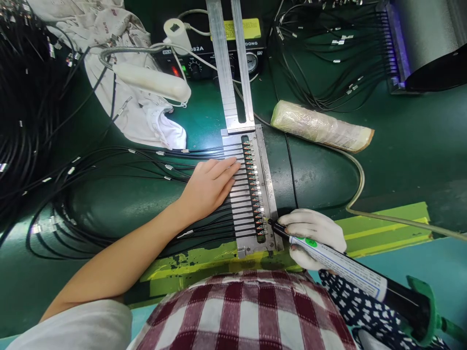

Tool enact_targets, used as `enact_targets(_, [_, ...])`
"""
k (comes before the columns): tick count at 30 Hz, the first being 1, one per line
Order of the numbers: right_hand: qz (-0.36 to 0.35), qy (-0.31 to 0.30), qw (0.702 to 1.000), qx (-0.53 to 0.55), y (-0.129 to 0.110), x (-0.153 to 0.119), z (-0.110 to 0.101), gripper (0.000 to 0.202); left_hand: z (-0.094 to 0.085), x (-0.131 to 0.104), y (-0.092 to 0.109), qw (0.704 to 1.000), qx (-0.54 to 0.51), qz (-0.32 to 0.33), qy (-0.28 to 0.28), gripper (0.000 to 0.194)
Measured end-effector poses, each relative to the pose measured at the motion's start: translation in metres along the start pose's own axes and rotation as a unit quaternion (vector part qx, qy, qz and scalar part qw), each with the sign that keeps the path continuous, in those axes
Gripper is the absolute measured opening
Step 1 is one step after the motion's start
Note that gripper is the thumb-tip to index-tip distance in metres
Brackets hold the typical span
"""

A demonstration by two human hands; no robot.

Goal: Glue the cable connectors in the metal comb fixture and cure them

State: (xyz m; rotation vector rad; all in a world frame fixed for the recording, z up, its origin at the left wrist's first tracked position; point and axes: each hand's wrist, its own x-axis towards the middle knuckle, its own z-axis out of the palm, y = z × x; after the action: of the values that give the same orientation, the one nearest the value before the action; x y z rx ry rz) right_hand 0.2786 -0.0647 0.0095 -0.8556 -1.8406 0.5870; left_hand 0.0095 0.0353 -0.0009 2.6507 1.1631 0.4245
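A metal fixture [270, 194] lies on the green table, with a column of small connectors [252, 180] along its slot. Black cables [160, 167] run into it from the left. My left hand [209, 187] is bare and rests flat over the cables at the fixture's left side, its fingers stretched out and holding nothing. In a white glove, my right hand [315, 236] is wrapped round the front part of a black syringe [339, 265] with a white label. The syringe's tip is at the fixture's right side, close to the lower connectors.
Behind the fixture is a black control box [200, 61]. A white cloth [127, 107] and a white-wrapped handle [153, 82] lie at the back left. A plastic-wrapped roll [321, 125] sits right of the fixture. Cable bundles [25, 97] hang at the far left.
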Motion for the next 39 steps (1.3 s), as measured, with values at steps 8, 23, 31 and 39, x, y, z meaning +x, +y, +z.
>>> enact_targets(8, [-0.005, -0.007, 1.000, -0.018, -0.003, 0.004, -0.002, 0.018, -0.002, 0.001, 0.002, 1.000, 0.011, 0.006, 0.002, 0.037])
enact_targets(23, [-0.012, -0.004, 1.000, -0.013, -0.013, -0.004, -0.001, 0.019, -0.001, 0.001, 0.000, 1.000, 0.015, 0.013, 0.002, 0.037])
enact_targets(31, [0.004, -0.013, 1.000, -0.024, -0.013, -0.003, -0.002, 0.020, 0.000, 0.000, 0.000, 1.000, 0.009, 0.017, 0.006, 0.037])
enact_targets(39, [0.012, -0.014, 1.000, -0.017, -0.012, -0.007, -0.002, 0.020, 0.000, 0.000, -0.001, 1.000, 0.012, 0.018, 0.001, 0.038])
